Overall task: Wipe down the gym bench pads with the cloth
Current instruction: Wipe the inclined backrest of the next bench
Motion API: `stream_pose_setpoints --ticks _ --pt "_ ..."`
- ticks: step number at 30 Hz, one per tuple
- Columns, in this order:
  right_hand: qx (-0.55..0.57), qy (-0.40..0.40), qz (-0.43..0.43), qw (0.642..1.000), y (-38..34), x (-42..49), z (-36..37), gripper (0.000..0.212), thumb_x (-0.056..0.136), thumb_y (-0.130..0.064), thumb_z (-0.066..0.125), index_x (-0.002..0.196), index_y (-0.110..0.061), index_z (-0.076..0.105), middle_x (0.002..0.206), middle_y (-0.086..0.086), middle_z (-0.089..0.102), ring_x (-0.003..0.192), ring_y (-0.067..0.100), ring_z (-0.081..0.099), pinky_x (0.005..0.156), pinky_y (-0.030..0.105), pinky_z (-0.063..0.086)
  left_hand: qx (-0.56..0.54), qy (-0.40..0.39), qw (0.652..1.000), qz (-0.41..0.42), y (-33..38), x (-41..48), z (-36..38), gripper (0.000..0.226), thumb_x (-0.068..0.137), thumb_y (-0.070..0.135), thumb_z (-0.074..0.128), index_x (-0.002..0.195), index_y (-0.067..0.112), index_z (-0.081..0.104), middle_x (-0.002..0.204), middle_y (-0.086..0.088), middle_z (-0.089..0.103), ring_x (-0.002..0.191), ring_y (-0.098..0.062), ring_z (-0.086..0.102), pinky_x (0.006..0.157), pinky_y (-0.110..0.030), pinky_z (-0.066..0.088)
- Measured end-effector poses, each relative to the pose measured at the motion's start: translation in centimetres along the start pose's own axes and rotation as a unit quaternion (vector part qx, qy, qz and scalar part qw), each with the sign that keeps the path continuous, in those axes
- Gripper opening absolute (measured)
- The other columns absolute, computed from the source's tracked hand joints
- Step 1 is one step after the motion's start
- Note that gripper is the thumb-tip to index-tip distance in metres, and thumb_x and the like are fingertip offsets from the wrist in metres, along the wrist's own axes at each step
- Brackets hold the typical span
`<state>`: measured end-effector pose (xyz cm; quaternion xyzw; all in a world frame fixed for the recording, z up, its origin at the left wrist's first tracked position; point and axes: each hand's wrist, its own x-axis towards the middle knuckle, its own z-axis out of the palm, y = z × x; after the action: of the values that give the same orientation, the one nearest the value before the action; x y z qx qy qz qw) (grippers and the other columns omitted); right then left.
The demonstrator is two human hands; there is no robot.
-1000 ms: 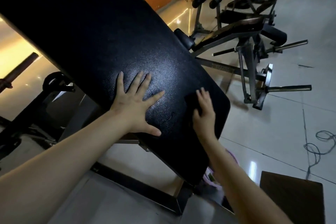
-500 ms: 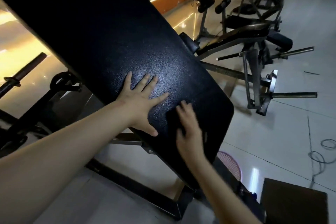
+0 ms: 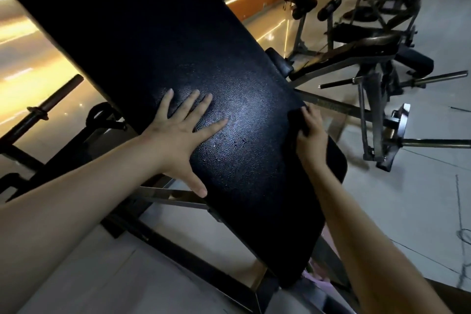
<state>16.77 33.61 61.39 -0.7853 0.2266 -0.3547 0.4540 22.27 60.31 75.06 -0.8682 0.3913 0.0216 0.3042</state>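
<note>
Now, from the head camera, the only view we have, we find the right hand (image 3: 309, 132) out at the right-hand edge of the bench pad (image 3: 229, 79). Half a second ago it was in toward the middle, close beside the left hand (image 3: 183, 135), and half a second before that it sat lower on the right part of the pad. So we read a side-to-side sweep, in and back out again.

The cloth (image 3: 294, 120) is dark against the dark pad and hard to make out. We see it as a patch under the right fingers, just at the pad's edge. The fingers look bent round it with the thumb closing from below, so we judge the hand grips the cloth and is not merely pressing it flat.

The left hand has not shifted in that time. It lies flat on the pad with fingers spread and holds nothing, and to our eye it is steadying the tilted pad.

For the task, we take this to mean that the low end has had a full pass across. The long upper stretch of the pad rises away into shadow, and we cannot tell if it is wiped. The other bench (image 3: 356, 46) stands well apart to the right.
</note>
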Motion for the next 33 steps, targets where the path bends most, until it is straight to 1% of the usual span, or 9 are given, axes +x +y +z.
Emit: stream_pose_setpoints --ticks 2,4,7,11,14,19,25,30,33 --pt "0.009 0.025 0.057 0.998 -0.1 2.6 -0.5 0.051 0.08 0.015 0.042 0.127 0.002 0.057 0.141 0.022 0.046 0.136 0.032 0.036 0.098 0.002 0.013 -0.005 0.002 1.0 -0.001 0.0 0.0 0.0 0.14 0.04 0.1 0.047 0.133 0.044 -0.042 0.145 -0.012 -0.05 0.133 -0.03 -0.047 0.107 -0.063 -0.025" --pt "0.011 0.045 0.09 0.995 -0.6 3.5 -0.6 0.047 0.082 0.012 0.042 0.125 0.001 0.059 0.135 0.022 0.051 0.13 0.031 0.042 0.091 0.002 0.018 -0.006 0.002 1.0 0.0 0.0 0.0 -0.1 0.141 0.04 0.1 0.047 0.137 0.043 -0.038 0.146 -0.012 -0.049 0.134 -0.03 -0.046 0.107 -0.063 -0.025" --pt "0.022 0.046 0.086 0.995 -2.6 1.1 1.0 0.048 0.08 0.013 0.043 0.125 0.005 0.058 0.136 0.023 0.05 0.131 0.032 0.044 0.1 0.004 0.019 -0.001 0.002 1.0 0.0 0.1 -0.2 -0.3 0.141 0.041 0.1 0.047 0.14 0.043 -0.036 0.148 -0.012 -0.046 0.136 -0.031 -0.043 0.108 -0.063 -0.023" --pt "0.015 -0.048 -0.096 0.994 -7.1 -9.0 3.9 0.06 0.071 0.012 0.041 0.13 0.004 0.054 0.144 0.02 0.043 0.14 0.03 0.029 0.117 0.017 0.009 -0.002 -0.002 1.0 0.004 0.1 -0.5 -0.9 0.137 0.047 0.098 0.049 0.141 0.043 -0.034 0.15 -0.012 -0.044 0.139 -0.03 -0.04 0.11 -0.063 -0.02" --pt "0.007 -0.163 -0.231 0.959 -9.0 -16.2 3.7 0.052 0.084 0.003 0.041 0.135 0.0 0.05 0.15 0.014 0.036 0.146 0.025 0.019 0.119 0.029 0.012 0.005 -0.005 1.0 0.007 -0.7 -0.7 -1.2 0.131 0.054 0.095 0.05 0.145 0.044 -0.029 0.149 -0.01 -0.045 0.14 -0.026 -0.039 0.112 -0.062 -0.019" --pt "-0.014 -0.231 -0.305 0.924 -8.0 -15.3 2.6 0.055 0.083 -0.002 0.041 0.137 -0.003 0.048 0.153 0.01 0.033 0.146 0.025 0.018 0.119 0.039 0.016 0.016 0.003 0.999 -0.038 -3.6 -1.9 -0.8 0.131 0.048 0.099 0.043 0.139 0.046 -0.036 0.144 -0.009 -0.051 0.135 -0.026 -0.045 0.11 -0.064 -0.019" --pt "-0.006 -0.071 -0.118 0.99 -5.7 -2.0 3.4 0.061 0.077 0.015 0.044 0.135 -0.003 0.05 0.15 0.012 0.036 0.143 0.026 0.022 0.118 0.035 0.012 -0.019 0.037 0.999 -0.025 -4.7 -1.7 0.2 0.133 0.028 0.101 0.014 0.139 0.049 -0.035 0.148 -0.004 -0.048 0.137 -0.024 -0.043 0.11 -0.062 -0.022" --pt "-0.009 0.023 0.007 1.0 -5.7 5.2 3.9 0.047 0.081 0.009 0.045 0.126 0.001 0.057 0.142 0.013 0.046 0.135 0.027 0.038 0.104 0.016 0.024 -0.028 0.046 0.998 -0.016 -4.8 -1.6 0.4 0.132 0.036 0.102 0.03 0.141 0.05 -0.031 0.149 -0.003 -0.046 0.138 -0.024 -0.042 0.109 -0.063 -0.022" --pt "-0.012 0.04 0.039 0.998 -6.8 4.9 4.4 0.047 0.083 0.007 0.045 0.128 -0.001 0.057 0.145 0.013 0.043 0.136 0.025 0.037 0.105 0.018 0.025 -0.023 0.046 0.999 -0.016 -4.7 -1.6 0.3 0.131 0.039 0.101 0.033 0.142 0.049 -0.03 0.15 -0.004 -0.046 0.138 -0.024 -0.041 0.109 -0.063 -0.023"
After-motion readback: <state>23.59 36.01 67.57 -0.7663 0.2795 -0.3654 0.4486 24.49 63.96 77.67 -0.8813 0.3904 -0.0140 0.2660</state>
